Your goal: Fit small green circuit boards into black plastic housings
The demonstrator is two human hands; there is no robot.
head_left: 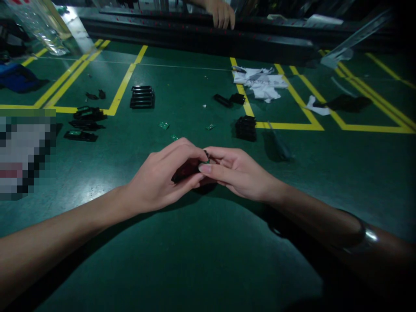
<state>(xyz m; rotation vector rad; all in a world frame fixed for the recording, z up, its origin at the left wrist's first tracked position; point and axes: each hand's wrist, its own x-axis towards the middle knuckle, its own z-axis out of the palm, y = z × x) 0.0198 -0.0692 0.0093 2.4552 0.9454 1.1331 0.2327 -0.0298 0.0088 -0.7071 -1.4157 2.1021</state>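
My left hand [159, 175] is closed around a black plastic housing [181, 174], mostly hidden inside the curled fingers. With thumb and fingers, my right hand [232, 171] pinches a small green circuit board [205, 162] at the right end of that housing. The fingertips of both hands meet there; whether the board sits in the housing or only against it, I cannot tell. Just beyond the hands, small green boards [164, 125] lie loose on the green tabletop [195, 251]. Another green board [210, 127] rests a little to their right.
Black housings stand in a row [142, 97], in a left pile [86, 113] and in a right stack [246, 128]. A dark-handled tool [281, 145] lies at right. White scraps [261, 82] sit farther back. A co-worker's hand [222, 14] rests by the black rail [195, 37].
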